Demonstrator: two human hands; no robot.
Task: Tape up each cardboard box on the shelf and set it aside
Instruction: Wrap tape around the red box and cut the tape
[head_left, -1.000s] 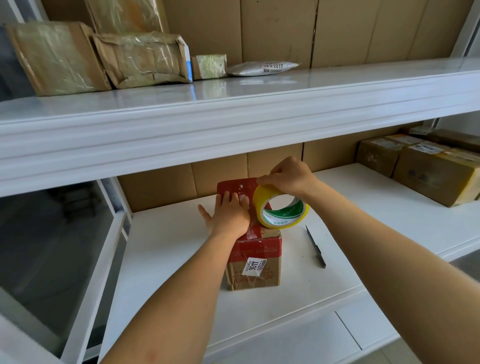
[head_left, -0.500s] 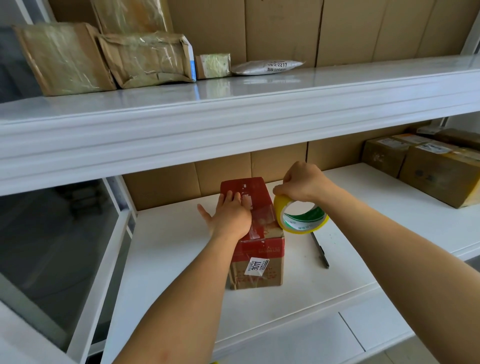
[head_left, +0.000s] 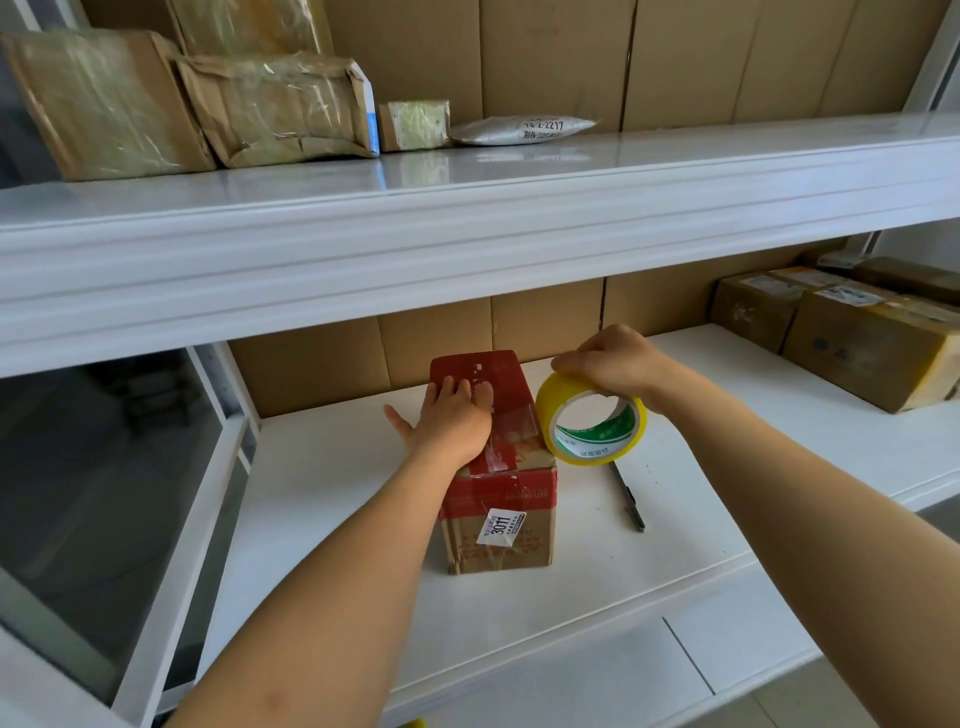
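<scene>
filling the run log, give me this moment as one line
step: taping box | left hand: flat on box top | right hand: grips tape roll beside box | pen: on shelf

Lower shelf (head_left: 337, 467): bare white surface left of the cardboard box (head_left: 498, 519) and along the front edge. Right of the box: tape roll (head_left: 592, 423) beside its top edge, pen (head_left: 631, 504) lying flat below the roll. Open shelf beyond, up to the taped boxes (head_left: 857, 343) at far right. Overhead: upper shelf (head_left: 467, 228) limits headroom. Rear: cardboard backing (head_left: 545, 322).
</scene>
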